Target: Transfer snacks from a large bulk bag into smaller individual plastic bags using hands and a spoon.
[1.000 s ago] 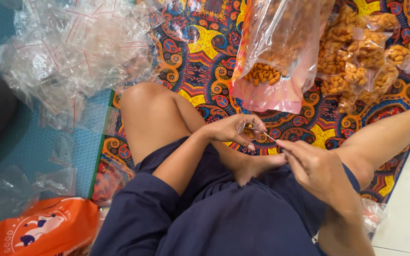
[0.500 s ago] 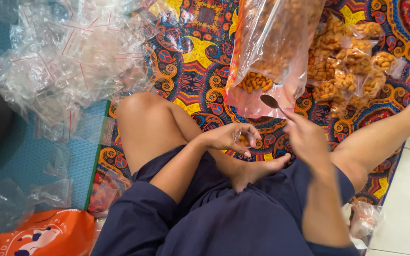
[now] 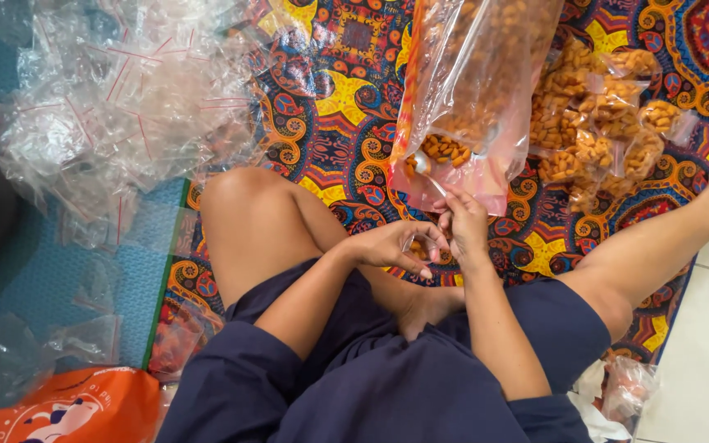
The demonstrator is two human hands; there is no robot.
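While the person sits cross-legged on the patterned mat [image 3: 322, 123], the left hand [image 3: 393, 246] hovers nearest the body, just above the crossed shins, fingers curled loosely with the thumb and forefinger drawn toward each other; something small and orange shows under them, perhaps a little bag, though I cannot tell whether the hand truly has hold of it. Just beside it, and a shade farther out, the right hand [image 3: 463, 226] reaches forward and up, fingers pinched; a spoon handle seems to run from it, but the grip itself is turned away and too small to read with certainty. Directly beyond the right hand, touching or nearly so, hangs the open lower edge of the big bag [image 3: 473, 90] of orange snacks, its long axis running away from the person and leaning slightly right, with a spoon bowl [image 3: 423, 164] showing at its mouth, to the left of the fingertips. The right hand is clearly the nearer one to that mouth. Farther right lie filled small bags [image 3: 596, 115], and far left a heap of empty clear bags [image 3: 116, 107].
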